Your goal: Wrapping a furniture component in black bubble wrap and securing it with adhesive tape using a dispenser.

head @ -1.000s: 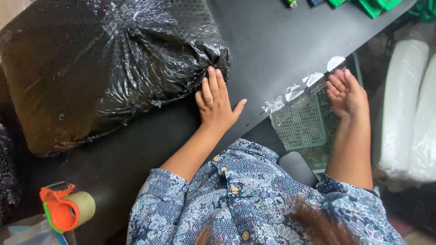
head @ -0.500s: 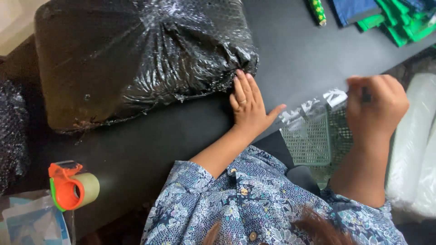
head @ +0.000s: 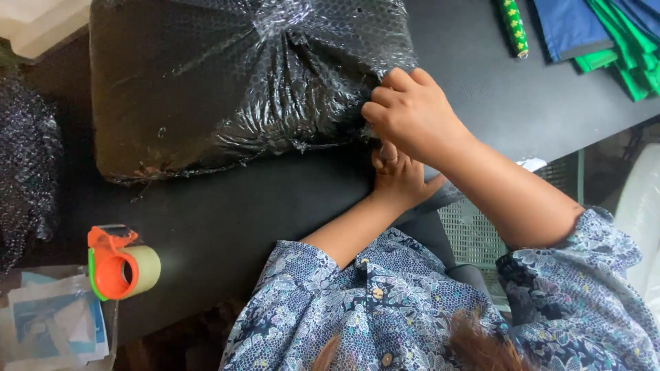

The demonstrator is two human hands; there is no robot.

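Note:
A big parcel (head: 234, 89) wrapped in black bubble wrap lies on the dark table (head: 275, 206). My right hand (head: 412, 113) reaches across from the right, its fingers curled on the wrap at the parcel's near right corner. Beneath it my left hand (head: 402, 180) rests flat on the table against the parcel's near edge, fingers spread and partly hidden by the right hand. Both arms wear short blue patterned sleeves.
An orange tape dispenser with tan tape (head: 120, 264) sits at the near left beside a pile of papers (head: 55, 323). Another black bubble-wrap bundle (head: 27, 165) lies far left. Folded green and blue cloths (head: 605, 34) and a green starred roll (head: 513, 27) lie top right. A green mesh basket (head: 481, 233) stands below the table edge.
My right hand has left the green mesh basket and swung left onto the parcel's corner, over my left hand. The left hand has stayed at the parcel's edge.

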